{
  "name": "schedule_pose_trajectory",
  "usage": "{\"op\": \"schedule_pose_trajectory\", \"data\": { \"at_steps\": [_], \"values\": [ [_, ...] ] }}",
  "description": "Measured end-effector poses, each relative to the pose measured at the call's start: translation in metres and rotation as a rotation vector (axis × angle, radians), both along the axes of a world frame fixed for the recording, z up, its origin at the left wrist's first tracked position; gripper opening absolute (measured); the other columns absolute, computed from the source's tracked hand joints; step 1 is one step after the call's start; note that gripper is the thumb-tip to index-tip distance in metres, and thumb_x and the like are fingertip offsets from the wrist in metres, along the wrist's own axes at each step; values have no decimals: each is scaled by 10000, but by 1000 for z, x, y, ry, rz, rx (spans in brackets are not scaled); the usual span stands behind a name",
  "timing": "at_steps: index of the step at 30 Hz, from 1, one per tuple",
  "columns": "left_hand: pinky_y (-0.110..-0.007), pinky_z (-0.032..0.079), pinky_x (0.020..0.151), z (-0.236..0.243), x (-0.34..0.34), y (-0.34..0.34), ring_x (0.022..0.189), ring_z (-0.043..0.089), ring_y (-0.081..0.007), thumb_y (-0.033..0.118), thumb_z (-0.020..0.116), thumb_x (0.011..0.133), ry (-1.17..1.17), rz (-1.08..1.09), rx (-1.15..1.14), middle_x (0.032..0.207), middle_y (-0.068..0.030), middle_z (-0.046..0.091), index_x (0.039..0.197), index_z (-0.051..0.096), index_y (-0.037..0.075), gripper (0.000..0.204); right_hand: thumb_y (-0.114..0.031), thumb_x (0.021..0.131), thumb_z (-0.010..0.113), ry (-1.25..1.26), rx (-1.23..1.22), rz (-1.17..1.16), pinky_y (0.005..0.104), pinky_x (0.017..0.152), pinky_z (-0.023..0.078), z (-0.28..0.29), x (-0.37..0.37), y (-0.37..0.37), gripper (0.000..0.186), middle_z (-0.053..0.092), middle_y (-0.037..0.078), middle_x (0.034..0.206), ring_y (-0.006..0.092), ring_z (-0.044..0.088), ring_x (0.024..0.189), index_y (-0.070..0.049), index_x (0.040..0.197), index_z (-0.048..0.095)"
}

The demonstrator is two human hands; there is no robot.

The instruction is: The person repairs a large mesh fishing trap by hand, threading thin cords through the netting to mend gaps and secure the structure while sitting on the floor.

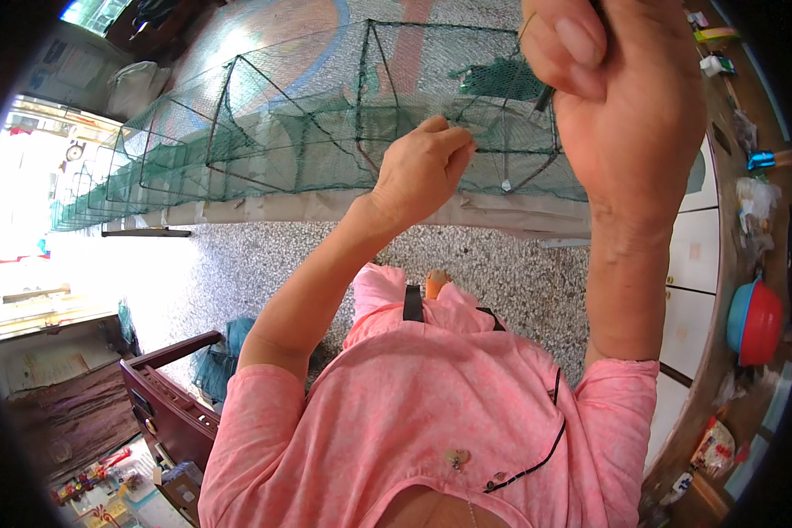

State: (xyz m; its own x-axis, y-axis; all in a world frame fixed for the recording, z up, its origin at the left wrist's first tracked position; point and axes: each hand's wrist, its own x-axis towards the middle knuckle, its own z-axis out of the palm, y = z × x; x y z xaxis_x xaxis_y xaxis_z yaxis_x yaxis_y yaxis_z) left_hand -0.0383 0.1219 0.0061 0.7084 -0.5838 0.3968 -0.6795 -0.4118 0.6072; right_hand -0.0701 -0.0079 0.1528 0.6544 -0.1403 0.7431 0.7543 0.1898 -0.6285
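Observation:
A long green mesh net cage (290, 141) on dark square wire frames stretches across a covered table in front of me. My left hand (424, 167) is closed at the cage's near side, its fingers bunched against the mesh and seemingly pinching it; the fingertips are partly hidden. Raised close to the camera at the upper right, my right hand (629, 101) is curled around a thin dark rod-like tool (544, 98). Only the tool's end shows below the fingers, so its exact kind is unclear. Beyond the hands, a darker green bunch of netting (502, 79) lies within the cage.
A grey cloth (308, 207) hangs over the table's near edge. White cabinets (691, 251) run along the right, under a counter with a red basin (759, 324) and plastic bags. At the lower left are a dark red wooden chair (172, 409) and blue-green netting (224, 361).

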Motion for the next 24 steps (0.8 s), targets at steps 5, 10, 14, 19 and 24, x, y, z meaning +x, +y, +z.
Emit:
{"op": "schedule_pose_trajectory", "data": {
  "at_steps": [5,10,14,19,24],
  "values": [
    [-386,440,608,-2,2,1,706,550,-335,104,551,835,24,24,14,767,-139,531,839,577,31,78,-162,916,529,-3,-297,-58,207,548,344,-27,-16,-36,161,511,33,819,91,439,635,-18,985,552],
    [-382,434,599,-5,8,2,701,549,-343,94,543,833,7,3,-8,744,-151,522,795,536,13,90,-59,711,701,146,-991,-610,298,650,445,-92,-46,-36,118,598,36,774,190,553,750,-73,787,612],
    [-386,430,592,-4,10,3,692,545,-348,95,539,835,29,-5,-26,729,-154,518,792,527,7,99,-94,747,687,636,-819,-512,294,579,467,-151,-63,-24,97,627,68,736,214,608,669,-50,800,619],
    [-382,436,572,-4,13,4,658,561,-324,112,535,848,25,-9,5,729,-147,525,803,530,5,116,-125,775,670,723,-660,-497,302,509,461,-179,-58,-15,112,628,95,718,237,612,578,-36,810,613],
    [-364,446,541,-10,13,4,604,576,-294,128,533,857,86,5,-31,739,-142,539,813,529,6,130,-125,785,663,716,-680,-528,320,508,455,-182,-49,-9,107,623,94,709,242,612,586,-34,784,605]
  ]
}}
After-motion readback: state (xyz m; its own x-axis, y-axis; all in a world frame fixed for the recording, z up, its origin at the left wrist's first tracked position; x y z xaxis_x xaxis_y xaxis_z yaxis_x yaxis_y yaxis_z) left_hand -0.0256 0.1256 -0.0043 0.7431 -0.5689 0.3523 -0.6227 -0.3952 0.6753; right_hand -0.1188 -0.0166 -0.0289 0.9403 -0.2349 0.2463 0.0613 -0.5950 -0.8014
